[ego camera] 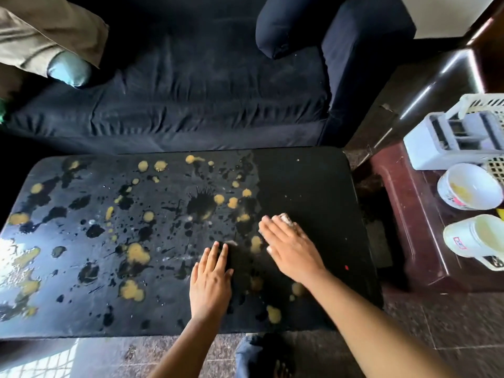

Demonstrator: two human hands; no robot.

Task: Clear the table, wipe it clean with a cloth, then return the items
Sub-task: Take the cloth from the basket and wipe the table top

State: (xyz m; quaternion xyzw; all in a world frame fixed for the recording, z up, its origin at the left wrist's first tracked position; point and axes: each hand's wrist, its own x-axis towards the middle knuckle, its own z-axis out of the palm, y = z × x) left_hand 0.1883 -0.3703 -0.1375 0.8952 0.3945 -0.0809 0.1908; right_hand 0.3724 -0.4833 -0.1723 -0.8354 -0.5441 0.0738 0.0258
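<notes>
The cloth (286, 220) is a soft, limp wad under the right hand (290, 248), mid-counter (313, 181), fingers flat and pressing on it rather than gripping. Left hand (210, 282) is flat and empty just beside; I'd bunch the cloth under the palm, since it probably slides on the wet splatters (136, 253).

The right hand (291, 249) hides most of the cloth (286, 219); the basket (488, 105) runs off the right edge.

Dark sofa (191, 85) behind; cushion (286, 25) at its right end.
</notes>
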